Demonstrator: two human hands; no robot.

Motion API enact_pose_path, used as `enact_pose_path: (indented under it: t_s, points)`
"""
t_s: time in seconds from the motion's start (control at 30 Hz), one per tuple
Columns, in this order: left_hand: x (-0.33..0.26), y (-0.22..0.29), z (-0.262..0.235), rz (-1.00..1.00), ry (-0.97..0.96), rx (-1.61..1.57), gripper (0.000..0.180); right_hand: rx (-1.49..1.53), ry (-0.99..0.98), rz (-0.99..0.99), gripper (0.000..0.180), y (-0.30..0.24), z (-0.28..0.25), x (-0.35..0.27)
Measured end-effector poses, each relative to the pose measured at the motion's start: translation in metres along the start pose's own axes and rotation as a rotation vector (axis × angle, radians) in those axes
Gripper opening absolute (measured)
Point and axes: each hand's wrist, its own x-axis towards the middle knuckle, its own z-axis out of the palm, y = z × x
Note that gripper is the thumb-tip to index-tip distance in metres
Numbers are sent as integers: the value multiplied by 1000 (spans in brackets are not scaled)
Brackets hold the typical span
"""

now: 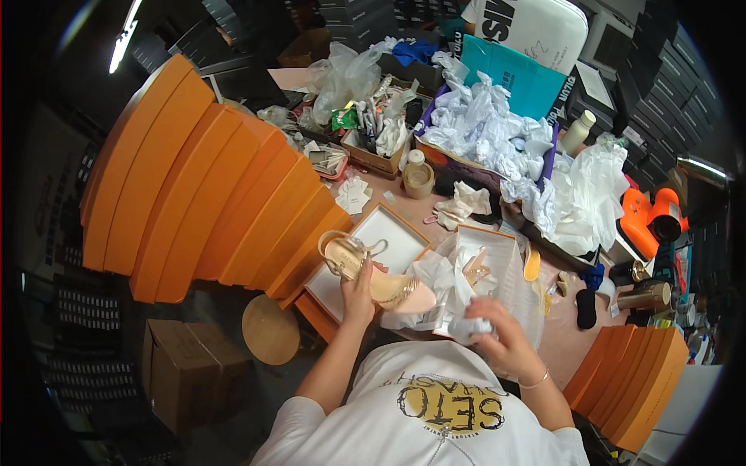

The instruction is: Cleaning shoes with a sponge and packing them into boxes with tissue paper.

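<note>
Sandal (381,279), gold-strapped with a pale pink sole, sits up in the left hand (359,291), fingers wrapped round its middle, held over the open orange shoebox (388,233) with its white lining. Right hand (497,330) is closed on a wad of white tissue paper (470,328), just beside the second open box (497,256), where another sandal (475,272) lies among crumpled paper. Both boxes rest on the cluttered pink bench (567,334). Orange box lids (210,186) lean stacked at the left, more lids (633,388) at the right.
</note>
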Motion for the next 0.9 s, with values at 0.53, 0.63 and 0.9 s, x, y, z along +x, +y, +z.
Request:
enact_pose_path:
  t_s: [0.53,0.63,0.9]
  points:
    - [-51,15,67,-529,-588,76,31,-90,-42,128,22,10,70,4]
    - [-56,7,69,-569,-581,37,27,32,-445,541,20,10,57,14]
    - [-46,10,71,-667,-530,-39,33,-238,99,-42,44,21,70,-15]
